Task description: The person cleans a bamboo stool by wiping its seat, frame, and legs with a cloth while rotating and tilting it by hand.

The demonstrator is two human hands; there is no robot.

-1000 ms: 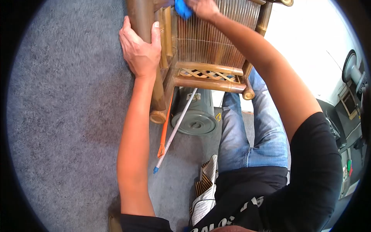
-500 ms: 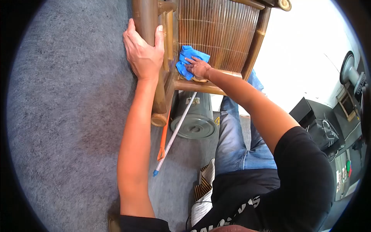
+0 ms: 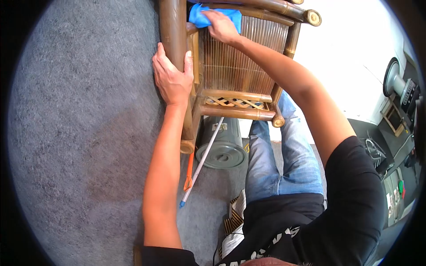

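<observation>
A brown bamboo chair (image 3: 239, 66) with a slatted panel and a lattice strip fills the upper middle of the head view. My left hand (image 3: 173, 82) grips its thick bamboo post (image 3: 174, 26), thumb on one side and fingers on the other. Under my right hand (image 3: 222, 27) is a blue cloth (image 3: 228, 15), held against the upper part of the slatted panel, close to the top rail. Part of the cloth is bunched toward the post, and my fingertips partly sink into its folds.
Below the chair stand a grey lidded bin (image 3: 222, 153), a white pole (image 3: 202, 164) with a blue tip and an orange strip (image 3: 189, 170). Grey carpet (image 3: 88, 133) spreads on the left. Dark furniture and a pedestal-like object (image 3: 397, 84) are at the right.
My right hand has moved the blue cloth from the panel's lower end up toward the top rail, uncovering the lattice. My left hand still grips the post, now lower along it.
</observation>
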